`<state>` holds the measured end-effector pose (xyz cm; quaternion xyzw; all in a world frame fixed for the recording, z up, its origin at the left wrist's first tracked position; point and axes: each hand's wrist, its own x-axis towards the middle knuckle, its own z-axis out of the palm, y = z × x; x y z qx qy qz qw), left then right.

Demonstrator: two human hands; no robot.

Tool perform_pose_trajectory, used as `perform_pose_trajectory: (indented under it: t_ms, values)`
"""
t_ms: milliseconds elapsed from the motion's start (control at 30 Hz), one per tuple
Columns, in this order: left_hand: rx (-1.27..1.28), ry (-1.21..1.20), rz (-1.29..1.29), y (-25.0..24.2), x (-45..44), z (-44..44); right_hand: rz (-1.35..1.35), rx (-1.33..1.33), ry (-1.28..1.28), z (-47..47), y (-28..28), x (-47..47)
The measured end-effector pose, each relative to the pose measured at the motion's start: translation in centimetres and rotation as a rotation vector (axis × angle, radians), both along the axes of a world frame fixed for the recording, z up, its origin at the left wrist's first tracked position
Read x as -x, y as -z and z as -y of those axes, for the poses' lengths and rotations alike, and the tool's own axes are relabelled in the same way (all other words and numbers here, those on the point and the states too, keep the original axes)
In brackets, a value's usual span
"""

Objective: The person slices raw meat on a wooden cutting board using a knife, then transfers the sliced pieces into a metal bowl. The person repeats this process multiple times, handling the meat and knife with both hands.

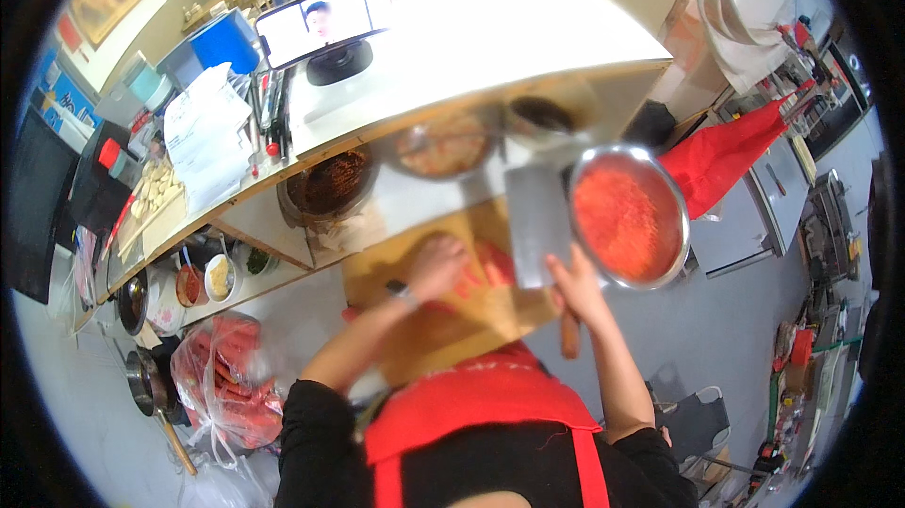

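My right hand (581, 290) grips the wooden handle of a cleaver (540, 229). Its broad blade is raised over the right side of a wooden cutting board (417, 345), close beside a steel bowl (683, 222). Finely chopped orange-red food (615, 215) fills much of that bowl. Blurred, my left hand (440, 266) is low over the middle of the board, its fingers near several red pieces of food (470, 283). Whether it holds any of them cannot be made out. A band with a dark face circles the left wrist.
Behind the board, a shelf holds a bowl of dark sauce (332, 179) and a blurred bowl of pale food (442, 147). A phone (325, 20) stands on the white counter above. A plastic bag of long red items (226, 374) and a pan (145, 384) are at left.
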<state>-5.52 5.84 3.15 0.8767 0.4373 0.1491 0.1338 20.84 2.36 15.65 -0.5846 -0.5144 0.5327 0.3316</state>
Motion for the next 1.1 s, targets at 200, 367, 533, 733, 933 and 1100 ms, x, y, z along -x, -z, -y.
perform_pose_trajectory:
  t_ms: [200,367,533,733,933,1100]
  values:
    - [-0.011,0.102,-0.057,-2.4,2.8,5.2,0.157,-0.038,0.042,3.5,1.3,-2.9]
    - [-0.089,-0.002,-0.078,-2.1,2.1,6.0,0.255,0.036,0.038,4.2,2.8,-2.6]
    - [-0.225,-0.145,-0.042,-1.7,-5.7,2.3,0.236,-0.095,0.079,2.9,2.0,-1.8]
    - [0.1,-0.303,0.025,-2.8,-6.4,1.7,0.261,-0.081,0.117,3.6,1.6,-2.8]
    - [0.193,-0.457,-0.055,-1.9,-9.5,0.1,0.272,-0.016,0.131,4.3,2.4,-2.7]
    - [0.231,-0.452,-0.179,-1.8,-11.4,0.2,0.252,-0.063,0.118,4.1,2.5,-2.3]
